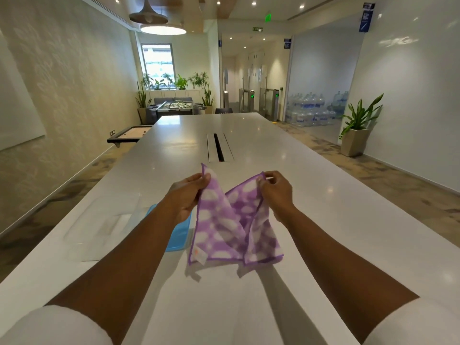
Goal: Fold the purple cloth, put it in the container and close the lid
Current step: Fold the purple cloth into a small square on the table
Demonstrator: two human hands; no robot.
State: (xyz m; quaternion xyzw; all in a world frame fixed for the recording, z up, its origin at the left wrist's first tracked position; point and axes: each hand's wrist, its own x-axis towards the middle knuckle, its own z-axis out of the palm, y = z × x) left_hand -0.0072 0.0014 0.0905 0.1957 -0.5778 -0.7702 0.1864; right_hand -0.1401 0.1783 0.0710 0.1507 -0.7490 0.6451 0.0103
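I have the cloth (231, 220) up off the table (311, 195), pinched at its two top corners: my left hand (191, 195) nips one corner between thumb and fingers, my right hand (275, 192) nips the other the same way. I hold it there so it hangs freely below my hands and its edges can be lined up for a fold; the middle sags forward into a crease between my hands, and the bottom hem dangles just above the tabletop, seemingly not touching. No fold looks made yet, so I judge this to be the start of the folding step. The container (104, 230), clear and blurred, sits on the table to my left, and the blue lid (178, 235) lies flat beside it, partly hidden behind my left forearm. The lid is off, which leaves the container open for the cloth. Next I would bring the two corners together, keeping both pinches firm so neither corner slips.
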